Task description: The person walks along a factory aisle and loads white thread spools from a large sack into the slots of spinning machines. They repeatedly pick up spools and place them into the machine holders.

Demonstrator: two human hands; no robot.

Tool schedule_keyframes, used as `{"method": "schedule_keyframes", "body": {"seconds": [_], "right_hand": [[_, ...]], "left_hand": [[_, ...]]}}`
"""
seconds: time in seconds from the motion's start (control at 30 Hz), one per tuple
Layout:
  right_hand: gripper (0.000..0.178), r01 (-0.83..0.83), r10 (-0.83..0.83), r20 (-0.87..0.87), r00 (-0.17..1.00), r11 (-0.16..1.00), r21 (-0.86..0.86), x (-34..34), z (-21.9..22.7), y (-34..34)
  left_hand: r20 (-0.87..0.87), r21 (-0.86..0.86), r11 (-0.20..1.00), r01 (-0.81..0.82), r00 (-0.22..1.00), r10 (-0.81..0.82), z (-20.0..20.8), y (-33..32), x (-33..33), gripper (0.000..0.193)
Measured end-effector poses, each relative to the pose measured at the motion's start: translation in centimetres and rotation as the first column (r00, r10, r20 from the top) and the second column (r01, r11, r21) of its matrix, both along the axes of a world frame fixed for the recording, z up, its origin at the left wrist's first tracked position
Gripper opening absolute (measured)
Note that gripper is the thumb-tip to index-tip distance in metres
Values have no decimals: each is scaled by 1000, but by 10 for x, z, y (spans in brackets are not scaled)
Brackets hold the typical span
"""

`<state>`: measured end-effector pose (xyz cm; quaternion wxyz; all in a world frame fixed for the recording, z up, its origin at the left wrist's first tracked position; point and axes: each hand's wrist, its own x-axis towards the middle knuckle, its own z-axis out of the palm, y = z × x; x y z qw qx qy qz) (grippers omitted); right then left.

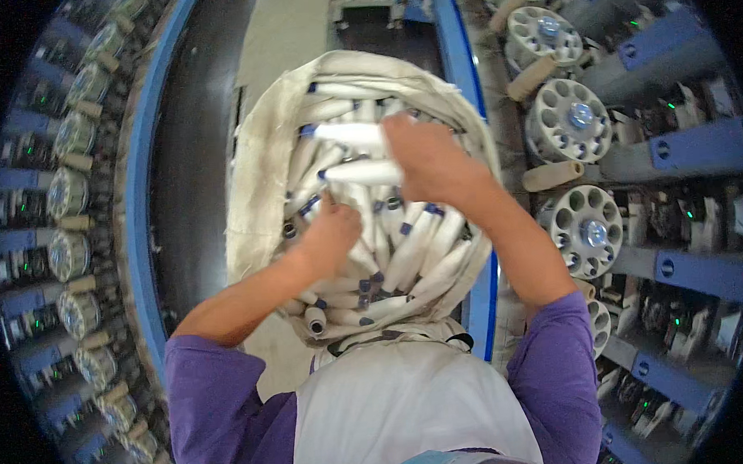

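Note:
An off-white cloth sack [257, 183] full of white yarn bobbins with dark blue tips opens in front of my waist. My right hand [430, 159], blurred by motion, is closed around the right ends of two bobbins: an upper yarn bobbin [351, 135] and a lower yarn bobbin [361, 173]. Both lie sideways above the pile, blue tips to the left. Lower and to the left, my left hand [330, 238] reaches into the sack with bent, closed fingers. A blue bobbin tip [311, 205] shows beside them; the hand hides what they grip.
Winding machines line both sides. On the right, round white magazines [578, 122] with holes stand near the sack, with tan tubes [553, 175] beside them. More magazines [69, 193] are on the left. A blue rail [142, 200] runs along the left; another blue rail [460, 41] passes the sack's right.

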<state>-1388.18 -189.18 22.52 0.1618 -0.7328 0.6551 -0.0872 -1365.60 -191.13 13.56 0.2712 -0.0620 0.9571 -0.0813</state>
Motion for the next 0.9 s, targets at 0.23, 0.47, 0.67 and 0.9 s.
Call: {"method": "schedule_keyframes", "body": {"seconds": [0.23, 0.47, 0.67, 0.9], "right_hand": [[80, 830, -765, 370, 528, 556, -34, -95, 20, 192], [81, 978, -842, 521, 137, 199, 64, -19, -10, 333], [67, 987, -686, 716, 125, 160, -20, 39, -48, 389], [46, 897, -735, 635, 238, 417, 147, 15, -26, 470]], "left_hand": [[-208, 455, 879, -145, 942, 263, 72, -18, -9, 47], [731, 490, -871, -25, 557, 395, 82, 159, -108, 52], [760, 392, -890, -234, 627, 170, 41, 254, -191, 78], [663, 107, -893, -438, 700, -264, 29, 252, -183, 92]]}}
